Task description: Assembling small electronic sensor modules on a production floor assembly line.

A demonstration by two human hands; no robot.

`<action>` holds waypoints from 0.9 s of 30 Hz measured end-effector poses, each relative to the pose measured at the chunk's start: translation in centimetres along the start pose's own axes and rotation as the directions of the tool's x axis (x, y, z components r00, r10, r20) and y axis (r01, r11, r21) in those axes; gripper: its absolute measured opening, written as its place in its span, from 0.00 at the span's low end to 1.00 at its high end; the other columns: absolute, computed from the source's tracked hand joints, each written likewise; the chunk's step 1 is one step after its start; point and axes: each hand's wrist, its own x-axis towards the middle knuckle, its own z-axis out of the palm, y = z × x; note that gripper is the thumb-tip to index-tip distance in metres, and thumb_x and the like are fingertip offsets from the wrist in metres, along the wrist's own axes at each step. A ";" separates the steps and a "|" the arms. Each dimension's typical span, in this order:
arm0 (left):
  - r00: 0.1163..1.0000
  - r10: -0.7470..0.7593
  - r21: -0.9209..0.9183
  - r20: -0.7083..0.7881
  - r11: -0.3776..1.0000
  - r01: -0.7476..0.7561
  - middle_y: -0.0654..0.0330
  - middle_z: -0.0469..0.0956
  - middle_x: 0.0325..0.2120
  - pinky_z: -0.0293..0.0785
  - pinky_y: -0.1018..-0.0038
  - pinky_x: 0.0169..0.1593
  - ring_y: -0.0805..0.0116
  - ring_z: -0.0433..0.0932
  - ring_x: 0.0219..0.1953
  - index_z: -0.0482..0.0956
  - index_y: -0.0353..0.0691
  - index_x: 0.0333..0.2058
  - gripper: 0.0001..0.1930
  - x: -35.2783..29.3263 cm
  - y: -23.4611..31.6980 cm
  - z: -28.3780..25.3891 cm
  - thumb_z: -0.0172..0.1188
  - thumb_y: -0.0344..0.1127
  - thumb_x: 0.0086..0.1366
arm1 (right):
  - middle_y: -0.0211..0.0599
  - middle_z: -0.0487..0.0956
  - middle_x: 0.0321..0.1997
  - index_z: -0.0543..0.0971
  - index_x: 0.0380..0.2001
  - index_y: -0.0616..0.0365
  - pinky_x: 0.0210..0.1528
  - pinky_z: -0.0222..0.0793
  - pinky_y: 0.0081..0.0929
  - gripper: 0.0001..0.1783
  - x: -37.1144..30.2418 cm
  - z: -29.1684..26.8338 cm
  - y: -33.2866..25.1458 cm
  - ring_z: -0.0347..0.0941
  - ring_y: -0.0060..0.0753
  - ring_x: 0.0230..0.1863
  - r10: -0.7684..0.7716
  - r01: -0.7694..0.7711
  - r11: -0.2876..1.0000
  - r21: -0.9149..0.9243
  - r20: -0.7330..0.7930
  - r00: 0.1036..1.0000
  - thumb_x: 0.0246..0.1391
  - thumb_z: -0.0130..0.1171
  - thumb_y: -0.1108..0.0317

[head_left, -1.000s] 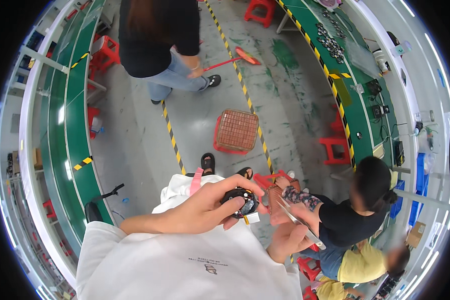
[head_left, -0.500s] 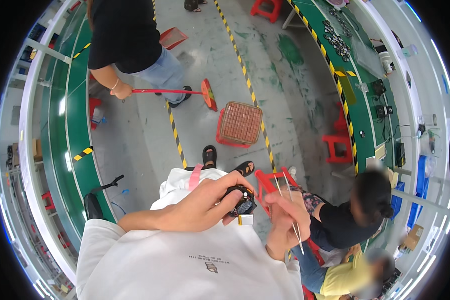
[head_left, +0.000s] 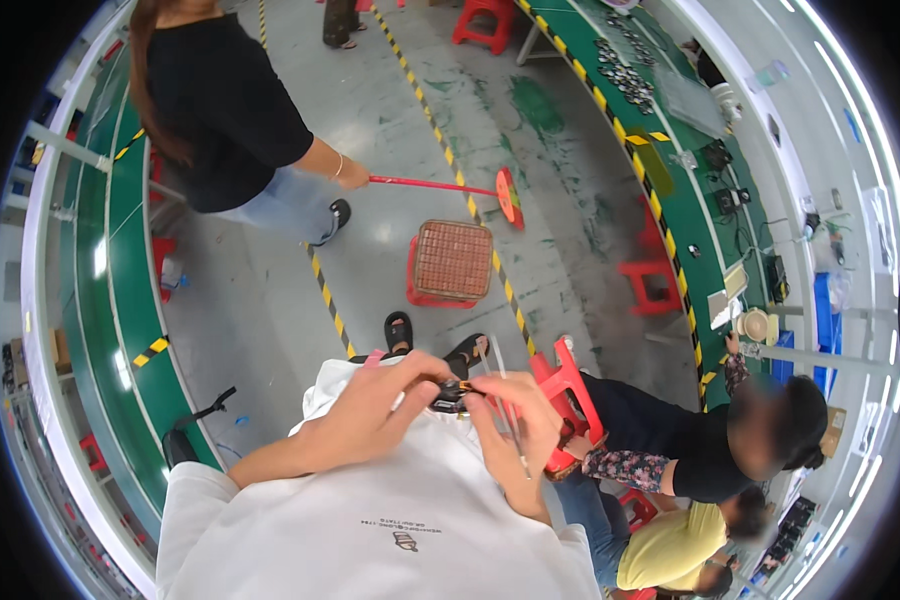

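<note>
My left hand [head_left: 382,398] grips a small black rounded electronic device [head_left: 450,398] by its side, in front of my white shirt. In the earlier frame the device showed its inner parts and a small silvery battery cell; now my fingers cover most of it. My right hand [head_left: 518,412] pinches the device's right edge between thumb and fingers. A pair of metal tweezers [head_left: 517,436] also lies within the right hand, with its slim arms pointing up past the fingers. An orange-yellow bit [head_left: 464,386] shows between the two hands.
A woven-top red stool [head_left: 452,262] stands ahead. Beyond it, a person in black [head_left: 225,100] holds a red broom [head_left: 510,198]. At right, another person [head_left: 710,435] has a hand on a red stool [head_left: 570,385]. Green benches [head_left: 135,300] line both sides.
My right hand has moved left onto the device, which has tilted. The broom has swung right, and its holder has turned. The person at right has shifted, a hand now on the stool.
</note>
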 end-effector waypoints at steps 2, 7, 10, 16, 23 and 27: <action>0.994 0.102 -0.017 -0.044 0.995 -0.103 0.63 0.81 0.34 0.73 0.71 0.40 0.68 0.79 0.31 0.76 0.38 0.45 0.07 0.4 0.0 -0.5 0.56 0.26 0.69 | 0.42 0.81 0.39 0.81 0.41 0.63 0.40 0.73 0.20 0.16 0.2 0.1 -0.4 0.79 0.30 0.38 0.010 -0.010 1.000 0.001 0.031 0.999 0.48 0.67 0.87; 0.981 0.181 -0.098 -0.075 0.977 -0.188 0.61 0.82 0.34 0.74 0.73 0.37 0.66 0.79 0.32 0.80 0.38 0.40 0.04 0.1 -0.7 -1.6 0.61 0.26 0.66 | 0.42 0.82 0.39 0.82 0.40 0.62 0.34 0.76 0.22 0.15 -0.2 0.9 -0.1 0.81 0.32 0.35 -0.051 0.058 0.996 -0.061 0.114 0.992 0.49 0.68 0.85; 0.987 0.160 -0.067 -0.016 0.985 -0.161 0.63 0.82 0.33 0.74 0.74 0.35 0.68 0.79 0.32 0.81 0.39 0.39 0.04 -0.1 -1.3 -2.7 0.62 0.28 0.66 | 0.43 0.82 0.39 0.82 0.40 0.62 0.35 0.77 0.24 0.14 -0.3 1.5 -0.3 0.82 0.33 0.35 -0.044 0.052 0.997 -0.056 0.132 0.990 0.49 0.69 0.84; 0.996 0.086 -0.120 -0.020 0.989 -0.088 0.64 0.83 0.31 0.73 0.73 0.37 0.70 0.79 0.31 0.83 0.42 0.36 0.03 -0.8 -2.1 -3.4 0.66 0.32 0.65 | 0.43 0.82 0.38 0.82 0.39 0.62 0.36 0.77 0.25 0.13 -0.6 3.0 -0.2 0.82 0.35 0.35 -0.004 0.013 0.998 -0.056 0.150 0.989 0.49 0.69 0.84; 0.997 -0.054 -0.218 -0.062 0.975 0.039 0.67 0.86 0.31 0.71 0.77 0.41 0.75 0.79 0.31 0.86 0.42 0.36 0.04 -0.1 -2.5 -3.4 0.67 0.32 0.64 | 0.44 0.82 0.37 0.81 0.39 0.63 0.38 0.75 0.23 0.13 0.1 3.5 0.5 0.81 0.35 0.35 0.052 -0.049 0.998 -0.029 0.118 0.992 0.49 0.67 0.85; 0.989 -0.115 -0.230 -0.092 0.969 0.091 0.68 0.86 0.31 0.72 0.77 0.41 0.75 0.79 0.31 0.86 0.43 0.39 0.05 1.1 -3.2 -2.7 0.68 0.33 0.64 | 0.43 0.82 0.37 0.81 0.38 0.64 0.39 0.74 0.23 0.13 1.6 2.8 1.3 0.80 0.33 0.35 0.094 -0.091 0.995 -0.029 0.147 0.985 0.48 0.67 0.86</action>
